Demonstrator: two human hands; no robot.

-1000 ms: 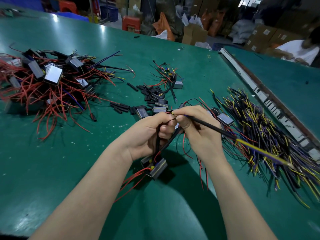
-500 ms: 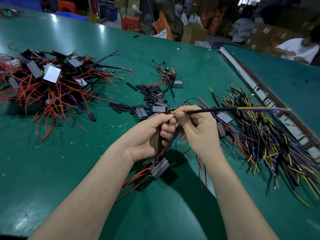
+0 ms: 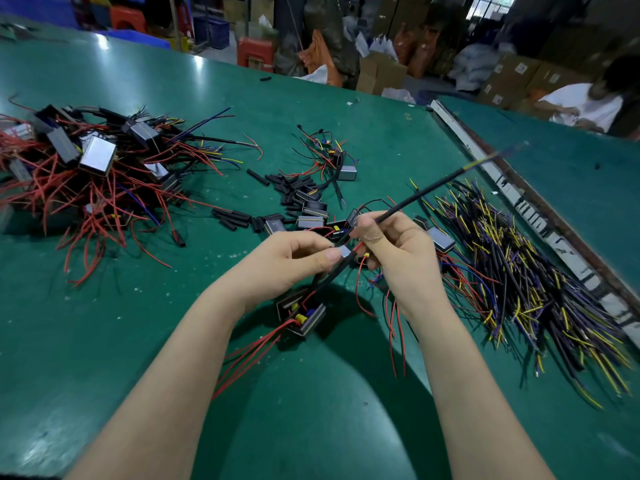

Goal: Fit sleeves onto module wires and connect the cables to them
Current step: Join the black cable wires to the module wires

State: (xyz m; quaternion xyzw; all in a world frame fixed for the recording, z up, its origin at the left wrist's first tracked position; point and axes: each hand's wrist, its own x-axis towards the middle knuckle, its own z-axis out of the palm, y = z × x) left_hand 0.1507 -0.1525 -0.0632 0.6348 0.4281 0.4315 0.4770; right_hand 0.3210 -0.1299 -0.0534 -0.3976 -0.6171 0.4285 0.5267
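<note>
Green table [image 3: 138, 341]; curled right-hand grip [image 3: 401, 258] around cable [image 3: 426, 190]

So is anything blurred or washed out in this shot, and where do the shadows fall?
Head view: the far tip of the black cable held by the right hand is motion-blurred; overhead light glares on the green table at far left; the arms' shadow pools below the module; straight edges bow from wide-angle distortion.
</note>
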